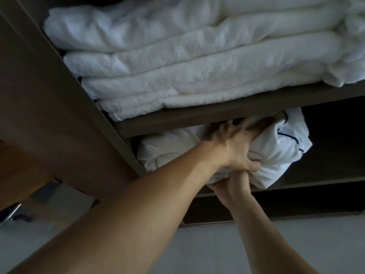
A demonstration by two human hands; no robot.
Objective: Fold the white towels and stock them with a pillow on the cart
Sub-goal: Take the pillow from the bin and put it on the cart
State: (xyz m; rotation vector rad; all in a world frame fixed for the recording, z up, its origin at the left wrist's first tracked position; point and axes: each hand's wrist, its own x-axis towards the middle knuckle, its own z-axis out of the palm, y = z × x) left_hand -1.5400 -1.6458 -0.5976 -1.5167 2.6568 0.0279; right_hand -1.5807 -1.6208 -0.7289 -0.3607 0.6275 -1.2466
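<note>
Both bare arms reached up into a dark brown shelving unit, where a white pillow (272,155) with thin dark piping sat crumpled in the lower compartment, its right end bulging out past the front edge. The left hand (233,149) lay over the top of the pillow, fingers spread and dug into the fabric, thumb curled under a fold, grasping it. The right hand (229,186) came from beneath, its fingers curled up into the pillow's underside and gripping it too; the two hands touched at the thumb.

Directly above the hands ran the front edge of the upper shelf board (217,113), close over the left knuckles and leaving the pillow a tight opening. On that board rested a stack of folded white towels (187,62), thick and fluffy, filling most of the upper compartment and pressed near the unit's left side panel (65,107). A further loose white cloth (353,62) lay bunched at the stack's right end.

Below the unit, a pale tiled floor (296,234) showed, with blurred objects at the lower left that could not be made out.
</note>
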